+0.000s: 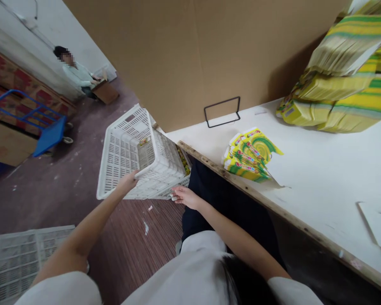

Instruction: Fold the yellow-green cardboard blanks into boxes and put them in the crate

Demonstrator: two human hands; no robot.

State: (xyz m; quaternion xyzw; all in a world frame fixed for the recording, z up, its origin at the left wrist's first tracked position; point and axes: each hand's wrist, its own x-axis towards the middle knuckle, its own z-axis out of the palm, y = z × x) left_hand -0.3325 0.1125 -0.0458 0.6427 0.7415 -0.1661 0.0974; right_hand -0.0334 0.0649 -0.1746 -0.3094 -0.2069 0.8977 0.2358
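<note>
Handling a white crate beside the counter

From my remote view, the crate sits tilted, just off the counter's left corner. Left hand: fingers closed over its rim. Right hand: fingers narrow and curled near its lower edge; I can't tell whether they hold anything. Yellow packets show behind it. Progress, my judgement: partway. Done: 1 hand has the crate. Left: it isn't level yet. Flat cartons, fanned near the counter's front edge, look unassembled.

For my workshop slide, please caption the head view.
The left hand grips a white crate, the right hand close by, beside a white table bearing yellow-green packaging.
</note>
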